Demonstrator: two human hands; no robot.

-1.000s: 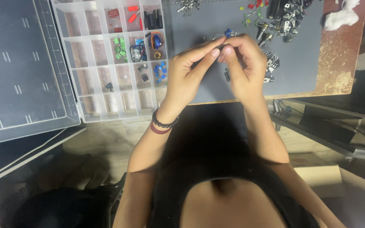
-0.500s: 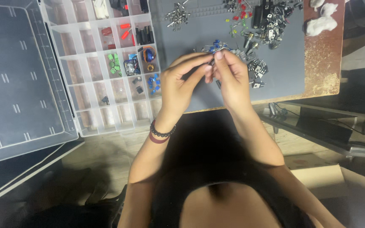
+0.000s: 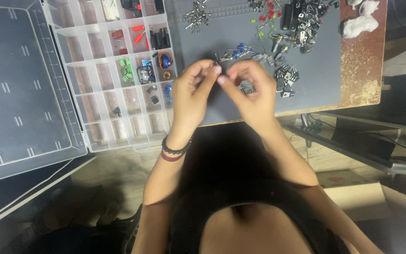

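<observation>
My left hand [image 3: 192, 96] and my right hand [image 3: 252, 91] are raised together over the near edge of a grey work mat [image 3: 316, 51]. The fingertips of both pinch a tiny dark electronic part [image 3: 217, 61] with thin metal legs. A beaded bracelet and a maroon band circle my left wrist. Just beyond my fingers lie small blue parts [image 3: 241, 49] and silver-legged black parts [image 3: 285, 75] scattered on the mat.
A clear compartment box [image 3: 104, 75] with red, green, blue and black small parts lies left of the mat, its open lid [image 3: 19, 89] further left. Red and yellow LEDs [image 3: 265, 19] and white wads [image 3: 358, 23] lie at the far edge. A brown table rim shows right.
The view has shifted, so the hands and mat sit lower in the frame. My hands stay joined at the fingertips on the small part, drawn slightly nearer to me.
</observation>
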